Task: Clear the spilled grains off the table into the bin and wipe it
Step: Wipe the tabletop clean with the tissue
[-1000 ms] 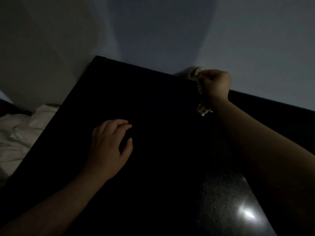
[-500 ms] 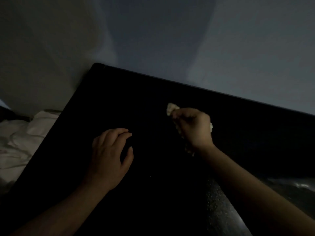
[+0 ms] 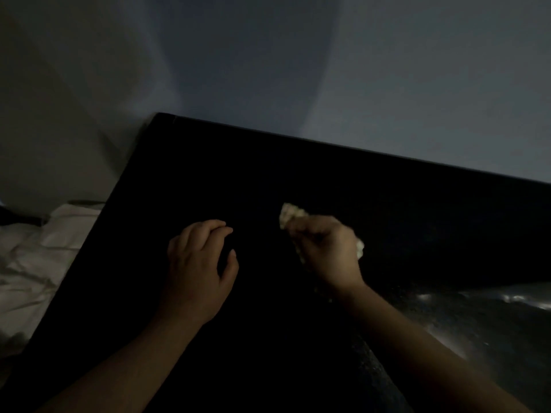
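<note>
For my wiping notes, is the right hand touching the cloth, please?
Touching: the head view shows the right hand gripping the cloth, which pokes out both sides.

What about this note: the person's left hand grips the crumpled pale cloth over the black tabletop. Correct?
No, the hand is wrong. The head view shows the right hand gripping the crumpled pale cloth over the black tabletop; the left hand holds nothing, its fingers loosely curled.

Very dim room. Plain grey wall [image 3: 387,70] behind, with a lighter patch mid-frame and shading to beige at left. Crumpled pale fabric [image 3: 35,257] sits low left, just beside the dark table [image 3: 208,180]. Light glare [image 3: 521,299] on the speckled top, lower right.
</note>
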### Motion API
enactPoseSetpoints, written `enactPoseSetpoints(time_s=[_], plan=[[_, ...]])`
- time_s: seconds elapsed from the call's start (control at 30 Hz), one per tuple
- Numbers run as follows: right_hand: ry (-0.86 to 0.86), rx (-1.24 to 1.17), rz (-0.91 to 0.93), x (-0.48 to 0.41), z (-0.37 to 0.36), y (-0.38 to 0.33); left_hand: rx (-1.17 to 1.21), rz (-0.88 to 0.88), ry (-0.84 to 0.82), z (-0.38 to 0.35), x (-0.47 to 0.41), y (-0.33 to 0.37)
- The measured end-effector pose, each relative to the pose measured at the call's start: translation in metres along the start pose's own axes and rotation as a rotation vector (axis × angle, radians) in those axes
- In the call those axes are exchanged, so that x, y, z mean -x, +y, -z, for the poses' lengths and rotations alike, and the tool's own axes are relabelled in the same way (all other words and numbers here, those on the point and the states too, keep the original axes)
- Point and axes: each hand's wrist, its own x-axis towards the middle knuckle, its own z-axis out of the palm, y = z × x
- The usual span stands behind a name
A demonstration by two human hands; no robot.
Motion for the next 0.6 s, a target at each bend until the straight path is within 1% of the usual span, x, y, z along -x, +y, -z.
enactPoseSetpoints(time_s=[0.07, 0.1, 0.13, 0.2, 0.23, 0.27, 0.33, 0.47, 0.53, 0.6], plan=[[-0.130, -0.113, -0.141, 0.003, 0.011, -0.009, 0.008, -0.008, 0.010, 0.000, 0.000, 0.000], [-0.110, -0.168, -0.192, -0.003, 0.017, -0.010, 0.016, -0.012, 0.009, 0.000, 0.000, 0.000], [-0.031, -0.204, -0.227, -0.012, 0.024, -0.009, 0.022, -0.014, 0.005, 0.000, 0.001, 0.000], [0.174, -0.171, -0.248, -0.033, 0.033, -0.006, 0.023, -0.017, 0.011, -0.001, 0.002, -0.001], [0.233, -0.117, -0.254, -0.041, 0.033, -0.003, 0.016, -0.020, 0.016, -0.001, 0.002, -0.001], [0.252, -0.059, -0.256, -0.045, 0.029, 0.000, 0.008, -0.023, 0.019, -0.002, 0.002, 0.000], [0.235, 0.038, -0.216, -0.038, 0.015, 0.007, -0.003, -0.026, 0.026, -0.002, 0.001, -0.001], [0.184, 0.065, -0.048, 0.006, 0.003, 0.005, 0.029, -0.020, 0.027, 0.001, 0.000, 0.002], [0.096, 0.004, 0.043, 0.039, 0.005, -0.004, 0.011, -0.022, 0.024, 0.002, 0.000, 0.004], [-0.024, -0.048, 0.091, 0.071, 0.007, -0.013, -0.006, -0.027, 0.021, 0.002, 0.000, 0.005]])
